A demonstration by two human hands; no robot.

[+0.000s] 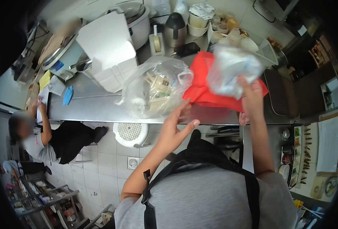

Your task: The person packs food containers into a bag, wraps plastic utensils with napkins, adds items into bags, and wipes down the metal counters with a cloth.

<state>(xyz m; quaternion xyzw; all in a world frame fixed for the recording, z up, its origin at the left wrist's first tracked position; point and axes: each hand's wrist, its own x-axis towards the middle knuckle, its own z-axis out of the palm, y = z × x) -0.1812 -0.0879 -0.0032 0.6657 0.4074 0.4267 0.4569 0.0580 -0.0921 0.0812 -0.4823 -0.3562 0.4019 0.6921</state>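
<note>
My right hand [250,91] grips a clear plastic bag with whitish contents [236,68], blurred by motion, above a red bag [203,93] lying on the steel counter. My left hand [176,124] has its fingers spread at the counter's front edge, near the red bag's lower left corner, holding nothing. Left of the red bag sits a large clear plastic bag [153,89] with wooden-looking pieces and pale items inside.
Behind stand an open white foam box [108,45], a tape dispenser [156,44], a kettle [175,30] and white tubs [198,23]. A white stool [130,133] is under the front edge. A person [43,137] sits at the left.
</note>
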